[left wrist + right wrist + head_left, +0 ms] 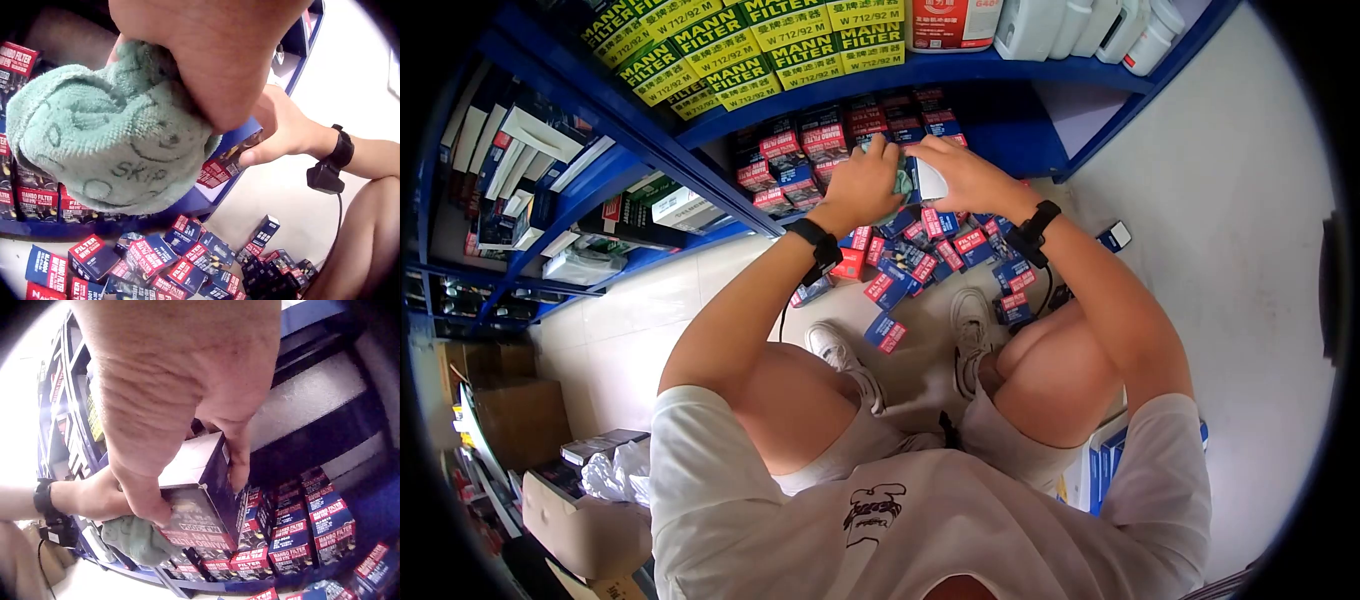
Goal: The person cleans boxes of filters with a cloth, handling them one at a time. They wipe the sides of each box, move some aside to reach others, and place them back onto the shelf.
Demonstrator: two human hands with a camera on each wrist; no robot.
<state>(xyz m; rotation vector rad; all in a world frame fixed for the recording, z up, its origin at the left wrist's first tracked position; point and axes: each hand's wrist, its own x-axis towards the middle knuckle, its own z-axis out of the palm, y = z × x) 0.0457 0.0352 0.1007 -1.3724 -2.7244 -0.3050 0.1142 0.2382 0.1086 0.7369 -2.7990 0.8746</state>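
In the left wrist view, the top edge cuts off your left hand [219,59], and the green cloth [115,140] hides most of its fingers. In the right wrist view, your right hand [178,394], cropped at the top, covers part of the box [194,515]. In the head view, fine print on the floor boxes [887,287] is too small to read, and the top edge crops a white jug [1026,32].

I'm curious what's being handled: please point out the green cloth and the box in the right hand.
Green cloth [115,140]: left wrist view, on its bunched front.
Held box [199,511]: right wrist view, on its printed side.
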